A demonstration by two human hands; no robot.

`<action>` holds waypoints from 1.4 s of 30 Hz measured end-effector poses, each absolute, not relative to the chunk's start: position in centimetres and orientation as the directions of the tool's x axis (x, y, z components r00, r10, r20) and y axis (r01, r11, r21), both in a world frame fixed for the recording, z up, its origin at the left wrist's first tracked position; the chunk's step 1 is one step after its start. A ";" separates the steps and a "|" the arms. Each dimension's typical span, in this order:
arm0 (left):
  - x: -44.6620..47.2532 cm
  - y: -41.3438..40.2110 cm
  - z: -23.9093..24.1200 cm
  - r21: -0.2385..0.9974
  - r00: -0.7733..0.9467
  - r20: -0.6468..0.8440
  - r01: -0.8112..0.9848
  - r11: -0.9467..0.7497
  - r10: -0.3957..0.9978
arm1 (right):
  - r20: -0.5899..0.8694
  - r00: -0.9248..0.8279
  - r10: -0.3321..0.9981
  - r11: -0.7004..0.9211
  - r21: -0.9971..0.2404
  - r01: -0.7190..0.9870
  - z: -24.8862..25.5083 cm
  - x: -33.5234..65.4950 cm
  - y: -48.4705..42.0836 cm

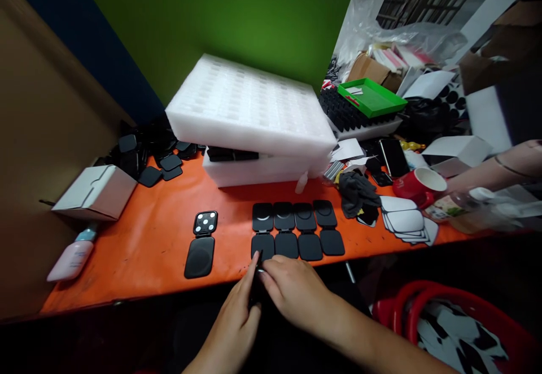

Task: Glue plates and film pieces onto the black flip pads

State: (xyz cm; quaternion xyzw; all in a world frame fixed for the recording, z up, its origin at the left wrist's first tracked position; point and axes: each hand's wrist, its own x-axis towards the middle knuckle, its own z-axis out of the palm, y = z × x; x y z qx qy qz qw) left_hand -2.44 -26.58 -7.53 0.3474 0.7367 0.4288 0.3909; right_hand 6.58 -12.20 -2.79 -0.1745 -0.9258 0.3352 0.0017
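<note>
Near the table's front edge, my left hand [239,312] and my right hand [294,292] meet around a thin black pad [258,262], seen edge-on and mostly hidden by the fingers. The left fingers lie straight along one side of it, while the right fingers curl against the other. Just beyond them, several black hinged pads [286,245] lie unfolded in a row, with round marks on their upper halves. To the left, another hinged pad [199,258] lies open, its upper half bearing white dots.
White foam blocks [249,105] are stacked behind. Loose black pads [171,163], a white box [95,193] and a pink bottle [71,258] are left. Right are a grey cloth [358,193], white cards [402,220], a red mug [417,185] and another person's arm [491,168].
</note>
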 end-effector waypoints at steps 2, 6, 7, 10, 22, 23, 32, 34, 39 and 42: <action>-2.3 -26.4 -7.3 0.905 -0.454 -0.295 0.151 0.399 0.841 | -0.119 -0.956 0.270 0.720 -0.633 0.282 -2.5 6.5 -12.0; -2.1 -26.1 -6.9 0.906 -0.471 -0.316 0.107 0.409 0.824 | -0.130 -0.953 0.272 0.707 -0.645 0.290 -2.3 6.1 -11.9; -2.1 -26.1 -7.0 0.905 -0.481 -0.315 0.107 0.411 0.818 | -0.129 -0.947 0.294 0.704 -0.641 0.306 -2.4 5.9 -12.0; -2.0 -26.1 -7.4 0.899 -0.505 -0.316 0.111 0.424 0.803 | -0.124 -0.935 0.332 0.692 -0.641 0.331 -2.7 5.7 -12.1; -1.7 -24.9 -7.4 0.901 -0.534 -0.381 -0.032 0.432 0.755 | -0.077 -0.930 0.360 0.669 -0.674 0.315 -4.0 6.0 -13.4; -1.7 -24.8 -7.5 0.901 -0.542 -0.387 -0.053 0.430 0.746 | -0.085 -0.926 0.368 0.658 -0.679 0.324 -4.0 6.1 -13.5; -1.9 -26.0 -8.5 0.881 -0.520 -0.359 0.084 0.465 0.775 | -0.133 -0.921 0.366 0.714 -0.595 0.370 -3.8 6.0 -12.8; -2.0 -26.1 -8.3 0.863 -0.504 -0.350 0.153 0.481 0.790 | -0.138 -0.925 0.355 0.738 -0.565 0.368 -3.6 6.0 -12.7; -2.1 -25.9 -7.4 0.867 -0.445 -0.322 0.217 0.449 0.836 | -0.134 -0.959 0.250 0.760 -0.586 0.280 -2.9 6.2 -12.1; -2.0 -25.8 -7.2 0.870 -0.426 -0.330 0.209 0.446 0.843 | -0.131 -0.961 0.244 0.757 -0.593 0.273 -2.8 6.2 -11.8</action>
